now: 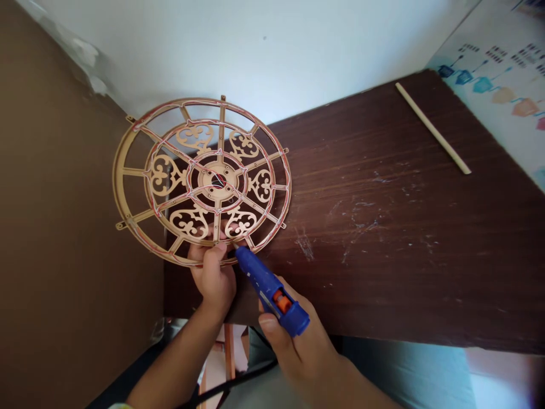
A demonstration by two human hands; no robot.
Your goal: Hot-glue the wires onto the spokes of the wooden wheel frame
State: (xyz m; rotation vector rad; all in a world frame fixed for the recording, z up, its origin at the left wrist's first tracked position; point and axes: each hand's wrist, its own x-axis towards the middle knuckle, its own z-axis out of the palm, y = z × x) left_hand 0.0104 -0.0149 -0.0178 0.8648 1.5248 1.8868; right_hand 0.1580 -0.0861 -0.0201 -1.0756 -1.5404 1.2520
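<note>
A round gold openwork frame (217,161) with scroll ornaments is held up, tilted, over the left part of the table. Red and white wires run along its rings and spokes and gather at the hub. My left hand (214,274) grips its lower edge, thumb in front and fingers behind. In my right hand (293,332) is a blue glue gun (269,287), its tip touching or very near the frame's lower ring, just right of my left thumb. Part of my right hand is hidden behind the gun.
On the dark brown table (383,255), which bears whitish marks, a pale stick (433,128) lies at the back right. A brown panel (80,227) stands at left, a white wall (264,51) behind. Below, a black cable (238,382) passes between my forearms.
</note>
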